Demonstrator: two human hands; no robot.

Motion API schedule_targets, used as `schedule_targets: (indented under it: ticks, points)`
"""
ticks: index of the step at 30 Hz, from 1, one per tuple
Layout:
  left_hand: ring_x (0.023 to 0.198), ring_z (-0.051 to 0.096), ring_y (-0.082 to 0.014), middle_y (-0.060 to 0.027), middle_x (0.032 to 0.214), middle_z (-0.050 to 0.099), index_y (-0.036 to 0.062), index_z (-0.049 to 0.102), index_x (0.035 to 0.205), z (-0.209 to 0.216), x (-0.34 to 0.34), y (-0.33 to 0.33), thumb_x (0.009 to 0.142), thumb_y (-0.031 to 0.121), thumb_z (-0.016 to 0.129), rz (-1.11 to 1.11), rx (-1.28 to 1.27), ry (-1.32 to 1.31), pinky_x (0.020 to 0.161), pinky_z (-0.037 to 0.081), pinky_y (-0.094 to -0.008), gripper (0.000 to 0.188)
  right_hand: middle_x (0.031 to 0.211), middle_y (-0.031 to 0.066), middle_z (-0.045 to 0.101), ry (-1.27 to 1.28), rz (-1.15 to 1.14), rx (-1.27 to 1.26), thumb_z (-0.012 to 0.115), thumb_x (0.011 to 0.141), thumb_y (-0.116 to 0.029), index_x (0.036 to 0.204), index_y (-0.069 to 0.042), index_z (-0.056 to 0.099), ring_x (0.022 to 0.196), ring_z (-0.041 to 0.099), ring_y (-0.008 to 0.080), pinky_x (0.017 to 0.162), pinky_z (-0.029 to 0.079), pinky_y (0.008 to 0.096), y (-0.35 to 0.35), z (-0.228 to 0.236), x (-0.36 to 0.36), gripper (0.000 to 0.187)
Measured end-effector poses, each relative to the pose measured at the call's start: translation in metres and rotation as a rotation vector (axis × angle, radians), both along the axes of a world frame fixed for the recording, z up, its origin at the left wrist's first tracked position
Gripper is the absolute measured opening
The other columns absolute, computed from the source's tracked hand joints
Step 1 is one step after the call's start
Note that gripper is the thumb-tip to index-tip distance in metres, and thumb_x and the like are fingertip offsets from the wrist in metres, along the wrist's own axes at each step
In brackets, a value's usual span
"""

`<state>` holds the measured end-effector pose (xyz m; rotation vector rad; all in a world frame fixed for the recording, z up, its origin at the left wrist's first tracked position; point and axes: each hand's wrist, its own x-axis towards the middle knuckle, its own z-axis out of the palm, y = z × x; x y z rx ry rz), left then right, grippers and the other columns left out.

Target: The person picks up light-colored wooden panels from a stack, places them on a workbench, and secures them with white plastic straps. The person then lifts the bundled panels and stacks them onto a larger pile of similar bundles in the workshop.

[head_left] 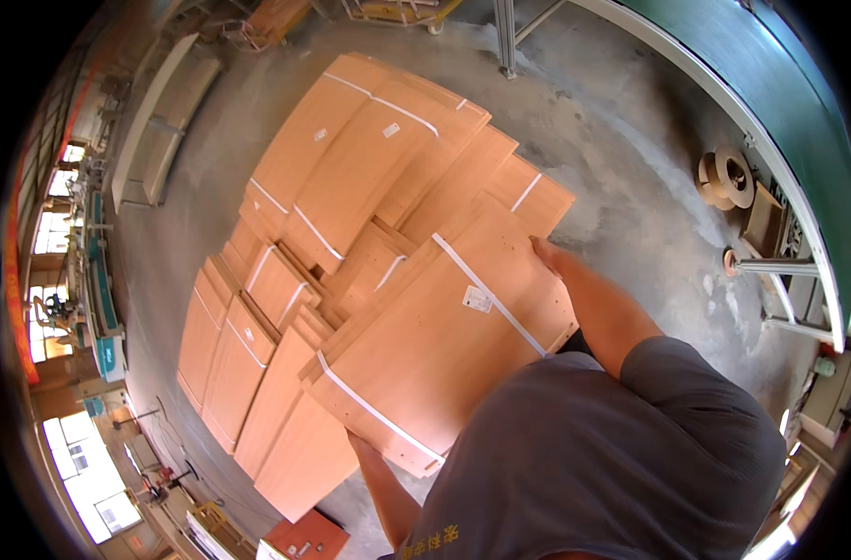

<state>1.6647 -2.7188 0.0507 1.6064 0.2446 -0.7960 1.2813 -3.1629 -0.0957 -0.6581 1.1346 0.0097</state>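
Observation:
A strapped bundle of light-brown wooden panels is in front of my body, with two white straps around it and a small white label on top. My right hand grips its right end, fingers partly hidden at the edge. At the opposite end, my left hand holds the edge, most of its fingers out of sight underneath. The bundle overlaps other panel stacks beyond it; whether it rests on them I cannot tell.
Further strapped panel stacks spread ahead and to the left. A green-topped conveyor on metal legs curves along the right, with cardboard rolls beneath. A long low rack stands far left. Grey concrete floor surrounds the stacks.

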Motion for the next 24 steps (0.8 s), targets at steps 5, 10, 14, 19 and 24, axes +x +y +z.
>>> schedule_targets:
  ticks: [5,10,14,19,24]
  points:
    - [0.108,0.061,-0.0256,-0.012,0.122,0.06,0.0083,0.046,0.137,-0.041,-0.07,-0.049,0.096,0.055,0.037,0.054,0.002,0.109,0.087,0.054,-0.0402,0.062,0.131,0.0139,0.057,0.237,0.007,-0.058,0.028,0.097,-0.049,0.13,-0.004,0.052,0.116,0.057,0.0282,0.099,0.044,0.0442,-0.077,0.019,-0.038,0.061]
    - [0.108,0.061,-0.0255,-0.012,0.122,0.061,0.0083,0.046,0.137,-0.083,-0.124,-0.086,0.096,0.054,0.038,0.145,-0.011,0.174,0.087,0.054,-0.0398,0.062,0.126,0.012,0.06,0.204,0.063,0.086,0.032,0.096,-0.049,0.129,-0.007,0.053,0.111,0.061,0.0262,0.095,0.049,0.0438,-0.154,0.081,-0.03,0.058]
    - [0.106,0.062,-0.0245,-0.0125,0.121,0.061,0.0063,0.047,0.135,-0.082,-0.158,-0.123,0.097,0.052,0.038,0.172,0.053,0.223,0.086,0.054,-0.0379,0.06,0.124,0.0128,0.062,0.199,0.094,0.243,0.028,0.097,-0.048,0.131,-0.007,0.052,0.11,0.062,0.0266,0.092,0.052,0.0449,-0.188,0.082,-0.044,0.058]
    - [0.106,0.063,-0.0211,-0.0125,0.119,0.063,0.0029,0.052,0.131,-0.096,-0.221,-0.158,0.1,0.045,0.035,0.236,0.119,0.228,0.086,0.053,-0.0347,0.055,0.121,0.0106,0.063,0.279,0.164,0.186,0.029,0.096,-0.051,0.128,-0.008,0.054,0.108,0.063,0.0252,0.093,0.051,0.0442,-0.253,0.018,-0.082,0.059]
    - [0.104,0.063,-0.0201,-0.0109,0.118,0.063,0.0036,0.053,0.131,-0.137,-0.29,-0.224,0.099,0.042,0.039,0.3,0.192,0.4,0.087,0.052,-0.0327,0.052,0.124,0.0112,0.061,0.295,0.174,0.216,0.031,0.097,-0.046,0.131,-0.006,0.051,0.109,0.062,0.0261,0.093,0.051,0.0441,-0.334,-0.013,-0.133,0.056]
